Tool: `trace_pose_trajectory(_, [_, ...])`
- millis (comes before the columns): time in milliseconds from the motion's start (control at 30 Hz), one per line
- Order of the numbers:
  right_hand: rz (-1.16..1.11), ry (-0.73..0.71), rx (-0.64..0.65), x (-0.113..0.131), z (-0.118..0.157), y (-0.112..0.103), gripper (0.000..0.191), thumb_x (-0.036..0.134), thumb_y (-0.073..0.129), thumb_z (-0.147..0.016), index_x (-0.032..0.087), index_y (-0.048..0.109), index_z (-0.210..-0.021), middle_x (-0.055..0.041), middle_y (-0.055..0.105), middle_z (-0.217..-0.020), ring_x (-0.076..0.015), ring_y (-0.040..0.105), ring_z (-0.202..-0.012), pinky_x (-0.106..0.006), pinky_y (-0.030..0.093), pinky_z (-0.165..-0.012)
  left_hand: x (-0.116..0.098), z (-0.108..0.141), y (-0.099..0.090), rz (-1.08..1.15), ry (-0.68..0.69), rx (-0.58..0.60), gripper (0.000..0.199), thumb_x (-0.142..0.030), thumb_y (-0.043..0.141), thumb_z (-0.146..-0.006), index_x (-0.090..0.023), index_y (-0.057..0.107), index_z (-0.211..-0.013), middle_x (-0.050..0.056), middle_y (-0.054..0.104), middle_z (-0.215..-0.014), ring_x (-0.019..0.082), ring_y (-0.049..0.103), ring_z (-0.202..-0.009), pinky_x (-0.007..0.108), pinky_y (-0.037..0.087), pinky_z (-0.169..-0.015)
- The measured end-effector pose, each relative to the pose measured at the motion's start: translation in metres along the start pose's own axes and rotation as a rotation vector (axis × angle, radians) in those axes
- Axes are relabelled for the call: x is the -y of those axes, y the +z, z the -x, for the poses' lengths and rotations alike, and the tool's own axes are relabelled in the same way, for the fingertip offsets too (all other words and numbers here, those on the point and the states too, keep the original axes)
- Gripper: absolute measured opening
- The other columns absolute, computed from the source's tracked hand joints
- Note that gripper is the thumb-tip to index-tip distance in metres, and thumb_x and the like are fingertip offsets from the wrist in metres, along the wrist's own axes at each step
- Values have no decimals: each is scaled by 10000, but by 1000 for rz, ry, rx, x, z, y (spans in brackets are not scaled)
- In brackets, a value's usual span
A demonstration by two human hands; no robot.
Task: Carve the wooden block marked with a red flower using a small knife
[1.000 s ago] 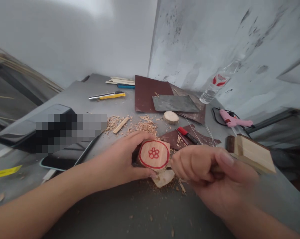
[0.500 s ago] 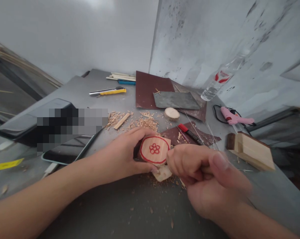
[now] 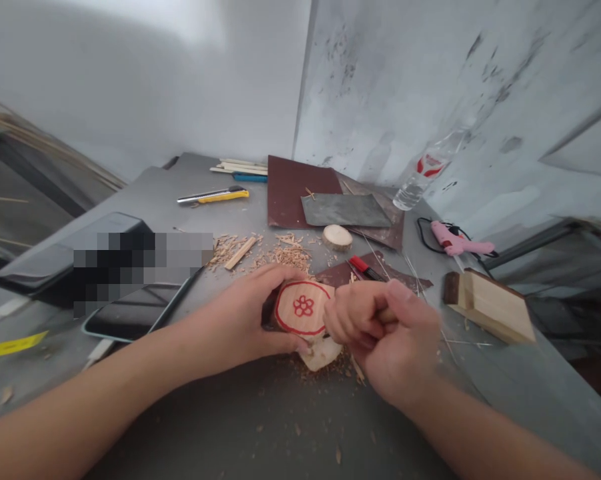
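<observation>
A wooden block (image 3: 290, 312), its pale top marked with a red outline and a small red flower, sits in the middle of the table. My left hand (image 3: 253, 313) grips its left side, thumb at the near edge and fingers at the far edge. Against the right edge of the block, my right hand (image 3: 380, 333) is curled into a fist; whatever it holds is hidden behind the fingers. Below the block lies a pale, irregular piece of wood (image 3: 320, 353), partly covered, with fine shavings around it.
Wood shavings (image 3: 285, 255) and a wood strip (image 3: 240, 253) lie beyond my hands. Further back are a yellow utility knife (image 3: 223, 195), brown sheets (image 3: 290, 193) and a round wood slice (image 3: 337, 237). A red-capped marker (image 3: 363, 267), glue gun (image 3: 460, 240), wooden block (image 3: 495, 307) and bottle (image 3: 423, 175) stand rightward; a phone (image 3: 130, 313) leftward.
My right thumb has drawn in closer to the fist, and the right hand has turned slightly. The left hand keeps its grip on the block. The whole view has shifted a little.
</observation>
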State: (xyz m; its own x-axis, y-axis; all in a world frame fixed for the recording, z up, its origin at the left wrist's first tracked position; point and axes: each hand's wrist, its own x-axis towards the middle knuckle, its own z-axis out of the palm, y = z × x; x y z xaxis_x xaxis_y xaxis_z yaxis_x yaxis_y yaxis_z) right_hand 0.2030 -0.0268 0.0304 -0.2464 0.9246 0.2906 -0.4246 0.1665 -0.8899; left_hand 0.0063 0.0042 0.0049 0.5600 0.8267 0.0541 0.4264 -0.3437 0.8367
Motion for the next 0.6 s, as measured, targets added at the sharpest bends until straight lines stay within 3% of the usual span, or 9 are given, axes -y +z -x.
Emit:
trace_pose_trajectory(400, [81,-17,73,22,12,0,527,463,512,-1007,215,325,-581,29,253,-515,-141,260,-476,-348,245,-504,0,1,1,9,-36,-12,639,-402,923,-734,-293,622,-1286,60,695,-1338,313,683,-1215,484,557,-1080])
trace_pose_trajectory(600, [96,-34,54,20,9,-2,521,454,490,-1001,209,321,-575,31,242,-505,-137,236,-471,-348,222,-503,-2,2,1,0,-45,-8,610,-395,915,-738,-285,630,-1266,48,703,-1306,300,687,-1201,462,560,-1062])
